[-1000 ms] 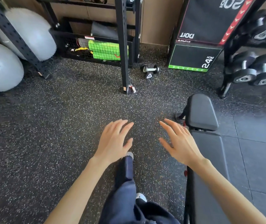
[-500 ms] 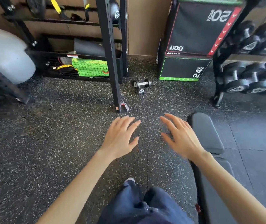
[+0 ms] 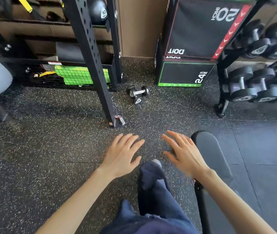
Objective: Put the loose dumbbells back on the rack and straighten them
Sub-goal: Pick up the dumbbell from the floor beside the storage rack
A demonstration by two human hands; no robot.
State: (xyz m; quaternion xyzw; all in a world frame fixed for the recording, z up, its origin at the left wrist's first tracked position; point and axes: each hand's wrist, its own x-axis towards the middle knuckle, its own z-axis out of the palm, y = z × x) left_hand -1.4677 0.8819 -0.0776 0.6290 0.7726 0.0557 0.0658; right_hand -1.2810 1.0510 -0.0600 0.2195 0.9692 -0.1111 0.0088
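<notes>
Floor (image 3: 50, 149): speckled black rubber, below left hand (image 3: 122, 154) and right hand (image 3: 183, 152).
Rack (image 3: 225, 68): black frame, well ahead and to the right of the right hand. Racked dumbbells (image 3: 242, 92) sit on two tiers; the rows run out of frame.
Boxes (image 3: 193, 39): two stacked, marked 20 and 24 inch, well ahead of the right hand, just beside the rack.
Bench (image 3: 208, 149): black pad, just right of the right hand; contact cannot be told.
Left hand: palm down, fingers straight and slightly spread, grasping nothing.
Right hand: same pose, released, slightly blurred.
Loose dumbbells (image 3: 138, 94): two small ones on the floor, touching each other, well ahead of both hands, in line with the gap between them, apart from the rack.
</notes>
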